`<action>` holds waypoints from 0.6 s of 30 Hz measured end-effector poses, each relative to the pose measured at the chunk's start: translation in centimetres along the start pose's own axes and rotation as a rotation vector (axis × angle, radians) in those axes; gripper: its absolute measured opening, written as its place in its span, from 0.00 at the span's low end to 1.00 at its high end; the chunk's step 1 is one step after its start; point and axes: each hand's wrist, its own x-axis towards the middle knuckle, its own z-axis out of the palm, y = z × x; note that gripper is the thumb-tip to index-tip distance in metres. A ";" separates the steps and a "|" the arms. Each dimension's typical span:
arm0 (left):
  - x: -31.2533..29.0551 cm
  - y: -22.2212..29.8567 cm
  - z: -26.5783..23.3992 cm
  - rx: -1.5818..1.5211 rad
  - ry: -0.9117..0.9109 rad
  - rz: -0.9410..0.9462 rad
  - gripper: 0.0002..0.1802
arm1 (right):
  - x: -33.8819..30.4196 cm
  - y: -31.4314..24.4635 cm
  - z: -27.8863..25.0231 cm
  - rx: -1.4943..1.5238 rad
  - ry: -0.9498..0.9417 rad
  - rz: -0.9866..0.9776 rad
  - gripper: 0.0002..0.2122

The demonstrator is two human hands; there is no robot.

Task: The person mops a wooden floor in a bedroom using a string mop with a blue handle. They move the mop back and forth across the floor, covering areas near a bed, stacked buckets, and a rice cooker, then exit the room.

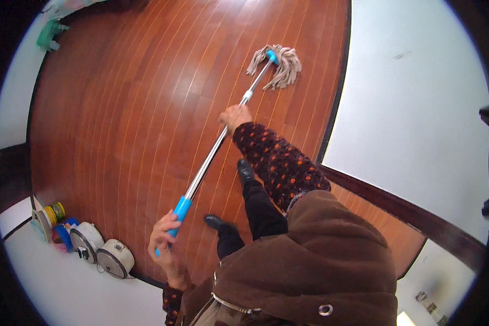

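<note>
2 hands [165,239] [234,116], 1 mop [217,146], 2 cookers [100,251]

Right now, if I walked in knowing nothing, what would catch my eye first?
Most striking is the long mop slanting across the reddish wooden floor, its pale stringy head spread near the top by the white wall. The right hand holds the metal shaft midway, and the left hand has the blue grip at its lower end. At lower left, two round white cookers stand against the wall.
</note>
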 end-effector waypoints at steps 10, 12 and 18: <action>-3.8 16.7 -13.7 0.155 0.436 -0.087 0.21 | -3.0 -20.2 -7.8 0.345 -0.193 -0.458 0.06; -6.0 21.1 -15.5 0.583 0.509 -0.351 0.21 | -3.6 -23.2 -8.4 0.539 -0.236 -0.599 0.04; -3.3 20.3 -18.4 1.024 0.088 -1.029 0.16 | -1.7 -22.4 -6.0 0.493 -0.417 -0.835 0.06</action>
